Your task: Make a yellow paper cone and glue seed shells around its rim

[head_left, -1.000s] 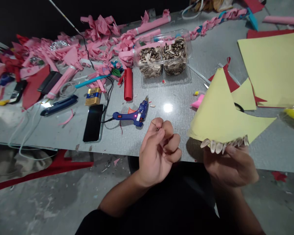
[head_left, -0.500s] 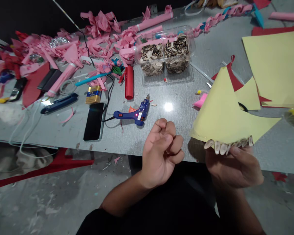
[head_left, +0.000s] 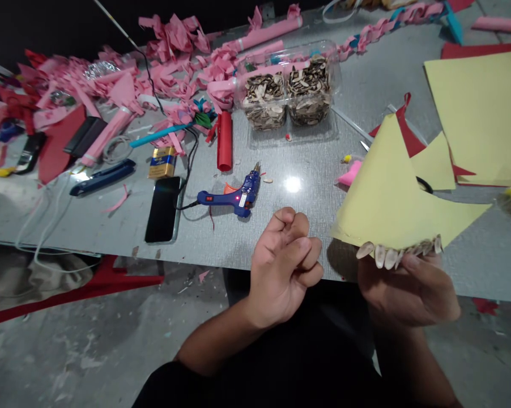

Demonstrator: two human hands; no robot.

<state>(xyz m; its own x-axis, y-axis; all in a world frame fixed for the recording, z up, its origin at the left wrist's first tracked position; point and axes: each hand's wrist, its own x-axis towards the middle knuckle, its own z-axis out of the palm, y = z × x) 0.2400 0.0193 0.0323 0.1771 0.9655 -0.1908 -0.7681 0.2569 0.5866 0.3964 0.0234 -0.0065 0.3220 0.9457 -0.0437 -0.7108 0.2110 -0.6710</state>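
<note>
My right hand (head_left: 408, 289) grips the lower edge of a yellow paper cone (head_left: 380, 192), thumb on the rim. A row of seed shells (head_left: 390, 259) lines that rim. Left of the cone, my left hand (head_left: 283, 269) is raised palm up over the table's front edge, its fingers curled and pressed together; whether something small is between them cannot be made out. A blue glue gun (head_left: 230, 195) lies on the table, up and left of my left hand. Behind it stands a clear plastic box (head_left: 287, 93) with two compartments of seed shells.
Pink crepe paper (head_left: 166, 79) is heaped along the back left. A phone (head_left: 162, 209), a gold box (head_left: 162, 162), a blue cutter (head_left: 103, 177) and a red roll (head_left: 224, 141) lie left. Yellow sheets (head_left: 480, 113) and a pink piece (head_left: 349, 173) are at the right.
My left hand has shifted slightly right, its fingers curled a little tighter. The cone and my right hand have barely moved.
</note>
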